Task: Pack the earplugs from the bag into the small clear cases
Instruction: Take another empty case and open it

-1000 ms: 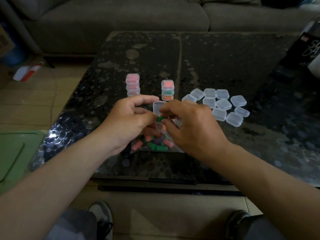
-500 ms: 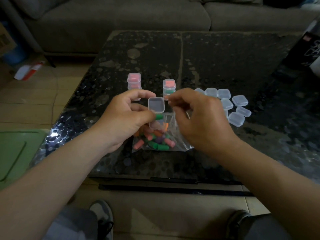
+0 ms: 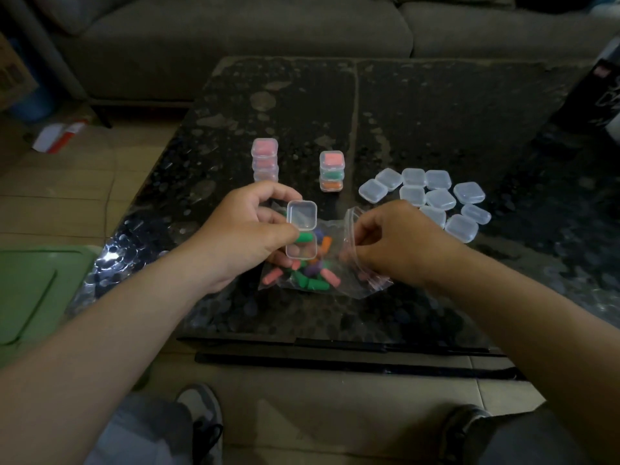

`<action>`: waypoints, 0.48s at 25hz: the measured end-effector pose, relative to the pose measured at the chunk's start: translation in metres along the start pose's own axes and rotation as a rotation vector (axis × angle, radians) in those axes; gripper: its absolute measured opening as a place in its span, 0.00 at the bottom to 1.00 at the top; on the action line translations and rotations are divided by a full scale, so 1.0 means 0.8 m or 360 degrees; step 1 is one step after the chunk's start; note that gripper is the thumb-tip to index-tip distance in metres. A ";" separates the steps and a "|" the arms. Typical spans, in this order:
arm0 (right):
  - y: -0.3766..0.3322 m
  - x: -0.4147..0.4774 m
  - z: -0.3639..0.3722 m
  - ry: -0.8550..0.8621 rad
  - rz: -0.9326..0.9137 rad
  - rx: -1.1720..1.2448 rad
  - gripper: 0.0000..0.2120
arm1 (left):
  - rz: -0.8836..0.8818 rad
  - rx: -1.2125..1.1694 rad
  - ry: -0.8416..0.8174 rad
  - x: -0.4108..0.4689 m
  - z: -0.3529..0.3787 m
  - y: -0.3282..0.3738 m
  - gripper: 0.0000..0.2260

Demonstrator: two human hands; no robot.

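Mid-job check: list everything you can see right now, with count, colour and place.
open case: one, clear, in the left hand
green earplug: one, at that case, by the thumb
bag: one, clear, on the table
loose earplugs: many, pink, green, purple, orange, inside the bag
left stack: at least three filled cases, pink contents
right stack: three filled cases, pink, green, orange contents
empty cases: about ten, clear, shut, right of the stacks
table: one, dark
sofa: grey, behind the table
left hand: grips the open case
right hand: pinches the bag's mouth
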State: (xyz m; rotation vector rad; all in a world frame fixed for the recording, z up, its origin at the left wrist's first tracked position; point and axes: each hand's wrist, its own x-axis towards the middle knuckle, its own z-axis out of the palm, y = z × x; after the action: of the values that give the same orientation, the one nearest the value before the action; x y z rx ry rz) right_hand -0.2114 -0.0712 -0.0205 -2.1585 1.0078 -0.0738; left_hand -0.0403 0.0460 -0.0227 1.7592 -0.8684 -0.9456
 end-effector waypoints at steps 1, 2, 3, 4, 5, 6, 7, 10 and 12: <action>-0.001 0.000 0.000 -0.0043 -0.0003 0.0033 0.08 | 0.0002 0.0012 -0.0001 0.000 0.001 -0.002 0.16; -0.001 0.000 -0.001 -0.0083 -0.0004 0.0055 0.07 | 0.0004 0.0022 0.0002 0.001 0.003 -0.003 0.16; -0.002 0.001 -0.002 -0.0124 0.0000 0.0057 0.05 | 0.0006 0.0030 0.0003 0.001 0.003 -0.003 0.16; -0.001 0.002 -0.002 -0.0169 0.0006 0.0050 0.05 | 0.0010 0.0039 0.0004 0.002 0.004 -0.004 0.16; -0.001 0.004 -0.003 -0.0211 0.0018 0.0044 0.06 | 0.0017 0.0047 0.0003 0.002 0.005 -0.004 0.16; 0.000 0.005 -0.003 -0.0244 0.0031 0.0033 0.07 | 0.0023 0.0048 0.0001 0.002 0.005 -0.005 0.15; 0.000 0.007 -0.002 -0.0258 0.0046 0.0017 0.07 | 0.0027 0.0047 0.0001 0.002 0.004 -0.005 0.15; 0.000 0.005 -0.001 -0.0237 0.0069 0.0041 0.04 | 0.0029 0.0043 0.0002 0.002 0.005 -0.007 0.15; -0.001 0.002 0.000 -0.0227 0.0061 0.0094 0.06 | 0.0030 0.0036 0.0015 0.003 0.005 -0.006 0.15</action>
State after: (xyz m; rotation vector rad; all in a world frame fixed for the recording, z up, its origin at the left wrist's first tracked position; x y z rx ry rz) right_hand -0.2101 -0.0719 -0.0200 -2.0587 0.9526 0.0673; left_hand -0.0415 0.0440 -0.0291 1.7705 -0.8910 -0.9179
